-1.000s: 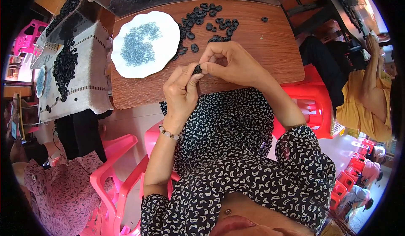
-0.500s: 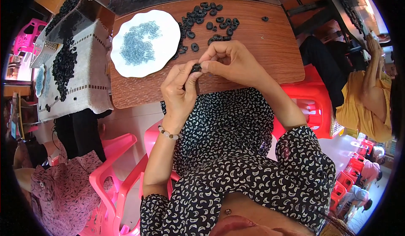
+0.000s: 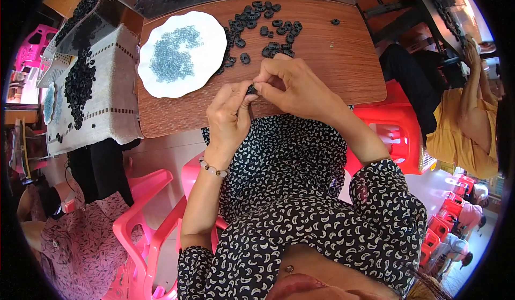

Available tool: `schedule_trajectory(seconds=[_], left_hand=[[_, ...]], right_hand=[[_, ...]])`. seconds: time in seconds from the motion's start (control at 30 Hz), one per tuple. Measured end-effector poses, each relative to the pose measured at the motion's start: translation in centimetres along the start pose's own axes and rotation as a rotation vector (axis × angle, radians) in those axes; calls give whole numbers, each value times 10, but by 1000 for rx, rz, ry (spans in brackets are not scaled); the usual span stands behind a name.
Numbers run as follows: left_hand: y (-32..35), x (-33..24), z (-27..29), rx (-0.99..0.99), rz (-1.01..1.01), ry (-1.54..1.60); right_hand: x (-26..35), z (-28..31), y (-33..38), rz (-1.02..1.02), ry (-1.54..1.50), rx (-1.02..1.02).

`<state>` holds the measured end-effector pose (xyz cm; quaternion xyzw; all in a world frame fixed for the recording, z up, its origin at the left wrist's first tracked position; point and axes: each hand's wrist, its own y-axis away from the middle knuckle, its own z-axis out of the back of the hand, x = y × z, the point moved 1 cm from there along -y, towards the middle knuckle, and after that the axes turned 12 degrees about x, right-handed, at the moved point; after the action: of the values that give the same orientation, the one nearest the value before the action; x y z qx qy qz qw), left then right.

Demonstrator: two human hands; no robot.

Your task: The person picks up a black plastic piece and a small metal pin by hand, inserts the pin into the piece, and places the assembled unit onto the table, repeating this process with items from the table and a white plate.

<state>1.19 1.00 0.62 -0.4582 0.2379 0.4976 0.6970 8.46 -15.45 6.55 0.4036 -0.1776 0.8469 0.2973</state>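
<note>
Wooden table (image 3: 332, 69), near edge: your left hand (image 3: 229, 118) and right hand (image 3: 292, 88) meet fingertip to fingertip, both pinching one small black ring (image 3: 251, 89) between them, above your lap.

1 head view – straight down, close over the table (image 3: 322, 58)

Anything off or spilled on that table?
Nothing spilled. One black ring lies apart from the main pile of black rings, toward the table's far right. Pale beads stay on the white plate. Both hands pinch one ring between them.
</note>
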Motion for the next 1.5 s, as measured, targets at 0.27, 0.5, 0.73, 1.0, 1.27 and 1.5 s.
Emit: schedule_trajectory(seconds=[0.27, 0.5, 0.73, 1.0, 1.27, 1.5], left_hand=[[2, 7, -4, 13, -62, -95], [0, 1, 0, -55, -37, 13], [-5, -8, 4, -77, -3, 107], [-6, -26, 7, -120, -119, -148], [1, -26, 6, -151, -183, -207], [1, -19, 5, -193, -209, -273]], right_hand=[[0, -10, 3, 80, 115, -34], [-3, 4, -5, 66, 2, 34], [1, 22, -4, -104, -352, 105], [-17, 13, -4, -132, -741, 490], [-22, -2, -1, -125, -1109, 573], [-19, -10, -2, -196, -1139, 454]])
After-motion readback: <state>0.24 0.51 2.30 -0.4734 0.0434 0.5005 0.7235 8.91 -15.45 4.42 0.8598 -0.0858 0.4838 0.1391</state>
